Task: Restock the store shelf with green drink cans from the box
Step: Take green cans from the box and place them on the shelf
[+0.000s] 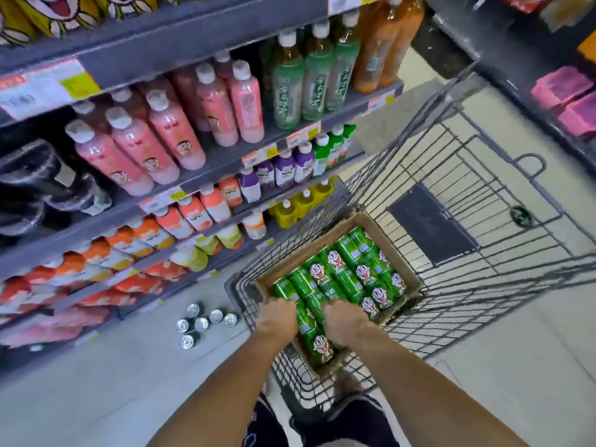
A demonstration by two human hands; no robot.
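Both hands [343,321] grip green cans [338,272]

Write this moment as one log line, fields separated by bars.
stage: picking | left hand: on green cans | right hand: on cans | box: in cart

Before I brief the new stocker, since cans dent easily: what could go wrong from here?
Both hands, left hand and right hand, reach into the cardboard box of green cans at once; lifting several together could let one slip. Loose cans stand on the floor near the cart, easy to kick or trip over.
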